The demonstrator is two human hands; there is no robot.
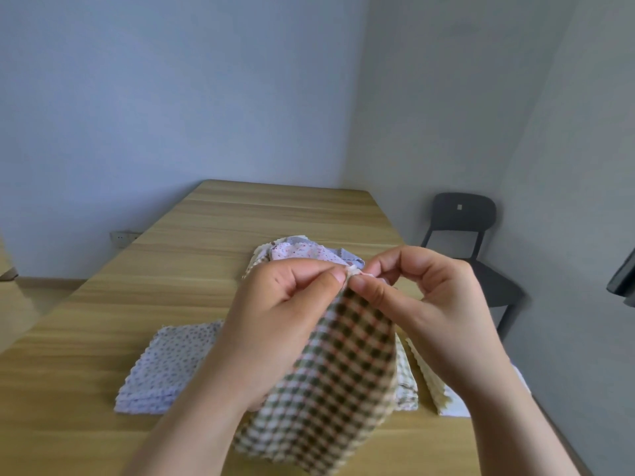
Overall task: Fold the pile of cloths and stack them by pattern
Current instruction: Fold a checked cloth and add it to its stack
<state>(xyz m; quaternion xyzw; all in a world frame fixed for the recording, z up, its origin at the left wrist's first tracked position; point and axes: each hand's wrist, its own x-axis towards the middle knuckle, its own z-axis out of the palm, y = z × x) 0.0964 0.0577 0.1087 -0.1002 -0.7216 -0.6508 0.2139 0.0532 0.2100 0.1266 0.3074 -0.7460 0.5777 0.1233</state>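
Checked cloth (330, 383) hangs above the table (213, 228), its top corner pinched by left hand (275, 314) and right hand (433, 304); it hides part of the folded dotted stack (165, 365); unfolded pile (302, 252) lies beyond.

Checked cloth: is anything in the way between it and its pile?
Nothing visible is. The green-and-brown checked fabric cloth hangs pinched at its top edge by the left hand and the right hand. The folded beige checked stack lies on the wooden table just behind it, partly hidden by the cloth itself.
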